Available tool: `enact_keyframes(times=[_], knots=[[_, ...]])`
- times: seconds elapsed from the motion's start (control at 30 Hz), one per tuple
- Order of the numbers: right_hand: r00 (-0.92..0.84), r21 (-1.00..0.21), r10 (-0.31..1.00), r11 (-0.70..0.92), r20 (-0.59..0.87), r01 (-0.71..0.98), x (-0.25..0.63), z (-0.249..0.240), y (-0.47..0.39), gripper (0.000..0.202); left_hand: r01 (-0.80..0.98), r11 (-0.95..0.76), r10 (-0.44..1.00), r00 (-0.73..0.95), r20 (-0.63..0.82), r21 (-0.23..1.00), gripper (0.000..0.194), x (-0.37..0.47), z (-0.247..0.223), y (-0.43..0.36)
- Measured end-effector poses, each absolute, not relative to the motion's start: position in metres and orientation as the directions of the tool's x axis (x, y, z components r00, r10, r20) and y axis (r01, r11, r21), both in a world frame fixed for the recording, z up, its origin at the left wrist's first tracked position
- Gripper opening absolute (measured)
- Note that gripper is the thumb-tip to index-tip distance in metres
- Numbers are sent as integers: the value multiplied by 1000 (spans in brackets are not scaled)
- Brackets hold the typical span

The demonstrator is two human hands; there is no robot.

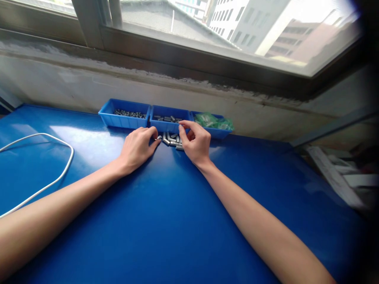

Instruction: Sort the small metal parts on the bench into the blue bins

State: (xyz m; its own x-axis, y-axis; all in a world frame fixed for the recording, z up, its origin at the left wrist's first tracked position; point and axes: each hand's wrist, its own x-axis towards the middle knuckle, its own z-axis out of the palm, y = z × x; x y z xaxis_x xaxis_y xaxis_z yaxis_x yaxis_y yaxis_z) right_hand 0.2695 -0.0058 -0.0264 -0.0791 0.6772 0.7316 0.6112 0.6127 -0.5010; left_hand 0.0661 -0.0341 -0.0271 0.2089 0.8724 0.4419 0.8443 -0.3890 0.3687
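Observation:
My left hand (137, 148) rests low over the table, closed, with a small silvery metal cylinder (158, 138) between thumb and fingers. My right hand (197, 142) is pinched shut at the front rim of the middle blue bin (166, 126); whatever its fingertips hold is too small to make out. Between the hands, several short metal cylinders (170, 141) lie loose on the blue table (166, 221), partly hidden by my right hand. More metal cylinders (167, 118) lie inside the middle bin.
A left blue bin (122, 121) holds many small metal parts (130, 114). The right blue bin (220, 134) contains green plastic bags (207, 119). All three bins stand in a row against the wall below the window. A white cable (63, 169) curves across the table's left side.

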Motion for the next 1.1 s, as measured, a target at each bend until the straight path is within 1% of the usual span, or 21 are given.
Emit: enact_keyframes(times=[0.07,0.13,0.23,0.3,0.37,0.5,0.63,0.73,0.83,0.97,1.1], knots=[[-88,-505,689,606,720,615,270,-26,-6,16,813,-386,876,174,450,435,13,65,-28,-32],[-97,-511,701,599,706,616,269,-25,-7,17,749,-400,871,130,474,528,16,64,-29,-30],[-115,-509,707,602,698,615,269,-25,-8,17,589,-442,857,53,513,677,19,64,-29,-28],[-133,-500,704,612,698,613,268,-25,-8,17,482,-485,843,34,537,730,21,64,-27,-28],[-154,-487,698,623,700,611,268,-25,-8,17,428,-530,822,48,567,732,22,65,-25,-30],[-188,-465,692,636,697,616,268,-26,-9,17,398,-575,795,68,603,714,22,68,-22,-32],[-242,-454,679,672,693,585,269,-26,-10,16,313,-495,860,43,509,810,26,69,-21,-32],[-321,-434,661,712,678,552,269,-27,-12,20,270,-453,884,11,468,850,30,68,-21,-30],[-395,-398,636,747,663,533,269,-28,-13,28,216,-446,892,36,450,868,36,66,-22,-29],[-433,-378,600,782,673,496,268,-30,-12,23,184,-449,893,101,438,874,41,66,-23,-30],[-424,-380,617,766,663,519,268,-32,-10,23,208,-443,896,104,431,872,42,66,-23,-30]])
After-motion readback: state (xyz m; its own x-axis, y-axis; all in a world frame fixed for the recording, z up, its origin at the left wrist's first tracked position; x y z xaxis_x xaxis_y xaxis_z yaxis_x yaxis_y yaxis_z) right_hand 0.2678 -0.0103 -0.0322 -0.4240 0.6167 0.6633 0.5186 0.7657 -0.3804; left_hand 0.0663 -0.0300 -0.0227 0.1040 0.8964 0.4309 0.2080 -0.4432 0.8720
